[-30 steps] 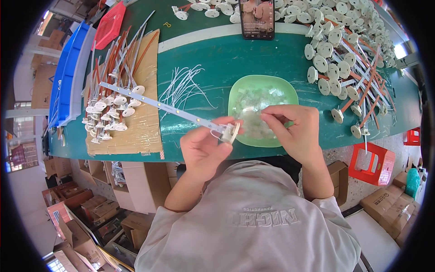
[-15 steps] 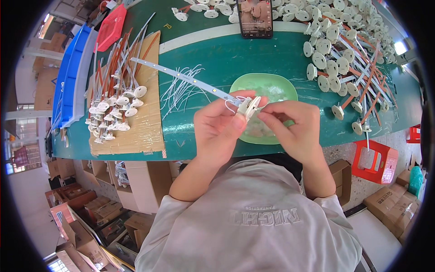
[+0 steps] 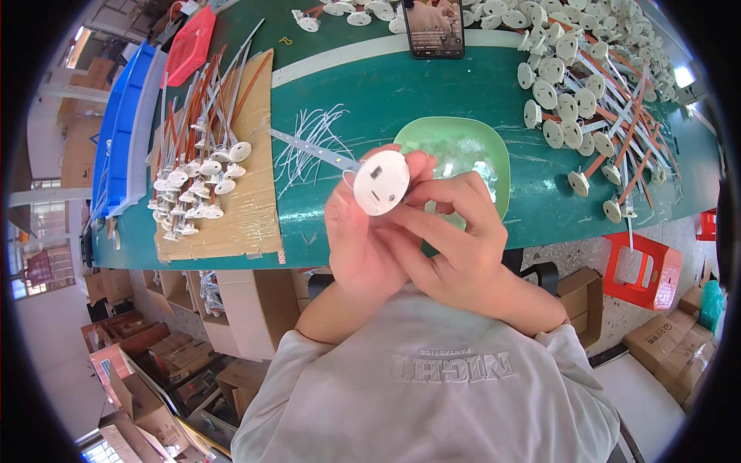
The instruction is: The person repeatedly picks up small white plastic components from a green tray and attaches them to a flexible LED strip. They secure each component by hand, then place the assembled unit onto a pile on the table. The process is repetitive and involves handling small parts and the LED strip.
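Observation:
My left hand (image 3: 356, 245) is closed around an LED strip lamp with a round white cap (image 3: 381, 184). The cap's flat face, with slots and a small round hole, is turned up toward me, and its narrow LED strip (image 3: 316, 152) points to the far left. Just right of the cap, my right hand (image 3: 459, 235) has its fingers bent and pressed together by the cap's edge; what they pinch, if anything, is hidden. Behind the hands stands a green bowl (image 3: 500, 147) with small clear pieces in it. Loose white wires (image 3: 309, 147) lie left of the bowl.
Similar lamps (image 3: 201, 181) lie on a cardboard sheet (image 3: 258, 224) at left, and a larger heap (image 3: 567, 116) fills the far right. A phone (image 3: 434, 31) stands at the back. Beside the table are a blue bin (image 3: 116, 135), a red basket (image 3: 189, 48) and a red stool (image 3: 642, 270).
The lamp has been turned so the cap's flat face shows, and its strip has swung nearer. My right hand has moved left and lower, closer against my left hand.

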`<state>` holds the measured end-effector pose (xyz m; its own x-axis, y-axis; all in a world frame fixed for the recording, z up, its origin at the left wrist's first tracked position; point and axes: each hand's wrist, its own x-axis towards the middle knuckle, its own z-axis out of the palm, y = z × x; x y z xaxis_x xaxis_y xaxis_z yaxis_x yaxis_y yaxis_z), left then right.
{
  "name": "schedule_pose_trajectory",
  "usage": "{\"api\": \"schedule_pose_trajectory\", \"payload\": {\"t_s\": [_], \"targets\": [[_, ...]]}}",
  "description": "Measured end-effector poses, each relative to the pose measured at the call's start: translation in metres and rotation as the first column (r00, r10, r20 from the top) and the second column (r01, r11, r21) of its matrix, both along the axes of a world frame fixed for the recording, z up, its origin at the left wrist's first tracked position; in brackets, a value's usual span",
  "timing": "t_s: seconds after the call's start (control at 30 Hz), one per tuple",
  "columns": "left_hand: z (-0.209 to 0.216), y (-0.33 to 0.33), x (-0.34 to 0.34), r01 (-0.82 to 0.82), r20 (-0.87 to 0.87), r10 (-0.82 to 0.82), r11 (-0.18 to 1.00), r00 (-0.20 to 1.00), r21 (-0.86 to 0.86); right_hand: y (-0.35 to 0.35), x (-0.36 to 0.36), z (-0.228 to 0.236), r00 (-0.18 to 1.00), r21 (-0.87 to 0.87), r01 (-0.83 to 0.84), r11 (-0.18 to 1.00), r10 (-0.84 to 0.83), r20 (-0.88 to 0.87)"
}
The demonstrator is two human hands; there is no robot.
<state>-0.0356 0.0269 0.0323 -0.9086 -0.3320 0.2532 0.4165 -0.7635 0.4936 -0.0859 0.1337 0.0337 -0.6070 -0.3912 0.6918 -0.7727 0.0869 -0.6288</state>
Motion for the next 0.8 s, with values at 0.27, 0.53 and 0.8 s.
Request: {"api": "schedule_pose_trajectory", "payload": {"t_s": [0.27, 0.53, 0.8], "targets": [[0.001, -0.001, 0.003, 0.069, -0.026, -0.069, 0.997, 0.997, 0.031, 0.004, -0.002, 0.005, 0.995, -0.043, -0.101, 0.994, 0.101, -0.008], [0.002, -0.003, 0.005, -0.053, -0.013, 0.051, 0.982, 0.999, -0.183, 0.006, -0.002, 0.007, 0.991, -0.027, -0.131, 0.991, 0.131, 0.009], [0.003, -0.003, 0.005, -0.236, -0.119, 0.206, 0.903, 0.971, -0.359, 0.010, -0.006, 0.000, 0.984, -0.066, -0.029, 0.997, 0.016, -0.178]]}}
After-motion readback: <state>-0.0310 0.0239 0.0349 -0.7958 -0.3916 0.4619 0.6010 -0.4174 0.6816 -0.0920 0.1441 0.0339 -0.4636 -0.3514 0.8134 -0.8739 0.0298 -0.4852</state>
